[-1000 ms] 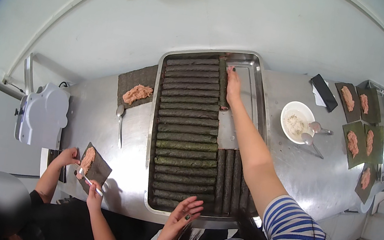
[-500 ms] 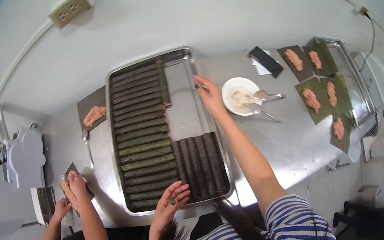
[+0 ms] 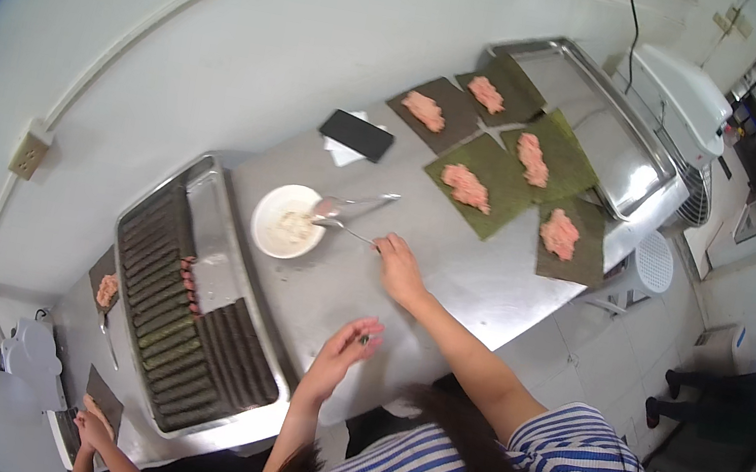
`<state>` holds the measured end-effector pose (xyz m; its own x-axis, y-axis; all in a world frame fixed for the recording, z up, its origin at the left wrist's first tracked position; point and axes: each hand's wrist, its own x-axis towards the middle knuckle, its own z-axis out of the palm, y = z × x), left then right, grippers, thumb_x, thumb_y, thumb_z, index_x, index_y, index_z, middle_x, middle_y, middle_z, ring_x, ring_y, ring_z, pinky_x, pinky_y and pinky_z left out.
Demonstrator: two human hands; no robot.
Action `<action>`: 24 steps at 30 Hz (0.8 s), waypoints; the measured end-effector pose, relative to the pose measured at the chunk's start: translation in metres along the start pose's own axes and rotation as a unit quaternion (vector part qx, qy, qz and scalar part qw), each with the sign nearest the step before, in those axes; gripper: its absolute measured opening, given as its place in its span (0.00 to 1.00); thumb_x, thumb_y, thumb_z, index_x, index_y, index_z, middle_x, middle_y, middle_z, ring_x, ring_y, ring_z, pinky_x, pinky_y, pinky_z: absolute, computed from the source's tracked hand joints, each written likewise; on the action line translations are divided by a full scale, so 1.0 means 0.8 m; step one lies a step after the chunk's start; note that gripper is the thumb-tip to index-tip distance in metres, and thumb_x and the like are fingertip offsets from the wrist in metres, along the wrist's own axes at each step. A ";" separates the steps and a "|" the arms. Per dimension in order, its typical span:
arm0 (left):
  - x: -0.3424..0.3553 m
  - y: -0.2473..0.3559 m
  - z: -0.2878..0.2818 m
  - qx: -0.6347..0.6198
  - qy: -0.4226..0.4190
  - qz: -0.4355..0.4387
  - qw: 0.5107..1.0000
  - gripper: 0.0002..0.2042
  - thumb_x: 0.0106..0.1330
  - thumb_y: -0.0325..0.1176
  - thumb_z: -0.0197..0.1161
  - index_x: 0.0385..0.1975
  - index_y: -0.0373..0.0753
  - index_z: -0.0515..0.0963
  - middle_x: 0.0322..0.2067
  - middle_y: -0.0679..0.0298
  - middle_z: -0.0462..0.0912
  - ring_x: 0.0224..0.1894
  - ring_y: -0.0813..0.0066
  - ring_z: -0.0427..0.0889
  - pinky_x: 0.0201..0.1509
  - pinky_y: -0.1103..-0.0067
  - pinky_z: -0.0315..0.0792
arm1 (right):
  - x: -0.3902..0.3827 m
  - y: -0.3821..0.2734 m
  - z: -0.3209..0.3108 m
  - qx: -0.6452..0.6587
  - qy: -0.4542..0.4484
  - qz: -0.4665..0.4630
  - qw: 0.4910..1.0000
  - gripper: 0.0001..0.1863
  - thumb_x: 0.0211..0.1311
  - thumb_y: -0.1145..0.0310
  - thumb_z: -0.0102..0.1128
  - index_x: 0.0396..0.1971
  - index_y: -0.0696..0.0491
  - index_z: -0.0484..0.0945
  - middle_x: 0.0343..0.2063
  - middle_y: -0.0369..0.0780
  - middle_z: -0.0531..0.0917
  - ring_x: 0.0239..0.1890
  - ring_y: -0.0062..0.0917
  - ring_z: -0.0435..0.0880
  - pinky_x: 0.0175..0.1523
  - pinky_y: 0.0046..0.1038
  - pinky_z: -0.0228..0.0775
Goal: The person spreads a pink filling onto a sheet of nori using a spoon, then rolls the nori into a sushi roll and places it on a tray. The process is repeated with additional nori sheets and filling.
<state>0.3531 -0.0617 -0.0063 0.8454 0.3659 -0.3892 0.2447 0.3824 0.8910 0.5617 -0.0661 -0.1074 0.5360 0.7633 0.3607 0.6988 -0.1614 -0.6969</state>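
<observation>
My right hand [image 3: 400, 268] reaches over the steel table with its fingertips closed on the handle end of a metal spoon [image 3: 347, 230]. That spoon's bowl end lies over the rim of a white bowl [image 3: 262, 245], which holds a pale, lumpy mixture. A second spoon [image 3: 366, 201] rests on the same rim. Above the table's near part, my left hand [image 3: 340, 358] is open with nothing in it, its fingers curved. Beyond the white bowl, to the right, seaweed sheets [image 3: 491, 217] lie flat, each bearing a strip of pink minced meat [image 3: 466, 187].
A metal tray [image 3: 252, 340] at left holds rows of dark seaweed rolls [image 3: 157, 299]. Farther left, a co-worker's hands [image 3: 93, 433] handle a sheet with meat. A black phone [image 3: 357, 135] lies on white paper; another tray [image 3: 635, 164] stands at far right.
My view has swung right. My right hand has left the tray area and taken hold of a spoon's handle. My left hand has moved right, off the tray's near edge.
</observation>
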 end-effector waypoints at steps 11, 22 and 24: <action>0.354 -0.037 0.110 0.447 0.318 0.089 0.831 0.17 0.58 0.36 0.61 0.45 0.34 0.76 0.42 0.52 0.79 0.46 0.54 0.77 0.50 0.64 0.71 | -0.103 0.155 -0.388 0.208 0.188 0.169 0.945 0.10 0.56 0.77 0.52 0.39 0.58 0.75 0.32 0.33 0.77 0.36 0.15 0.73 0.42 0.19 0.66; 0.413 -0.022 0.135 0.293 0.396 0.019 0.870 0.10 0.52 0.34 0.66 0.32 0.36 0.80 0.31 0.56 0.82 0.35 0.62 0.82 0.39 0.70 0.75 | -0.184 0.189 -0.404 0.389 0.230 0.257 0.854 0.10 0.65 0.65 0.53 0.32 0.56 0.77 0.21 0.26 0.65 0.25 0.11 0.59 0.33 0.17 0.49; 0.424 -0.034 0.120 0.159 0.394 0.053 0.904 0.09 0.54 0.30 0.64 0.33 0.33 0.78 0.26 0.61 0.81 0.29 0.71 0.80 0.33 0.77 0.74 | -0.171 0.180 -0.394 0.381 0.196 0.247 0.869 0.11 0.66 0.65 0.52 0.33 0.57 0.78 0.20 0.26 0.64 0.25 0.12 0.59 0.33 0.17 0.50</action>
<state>0.6790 -0.0296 -0.1404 0.3020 0.9248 -0.2312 0.4122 0.0920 0.9064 0.7384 -0.3905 -0.0618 0.9057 0.4235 -0.0205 -0.1001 0.1664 -0.9810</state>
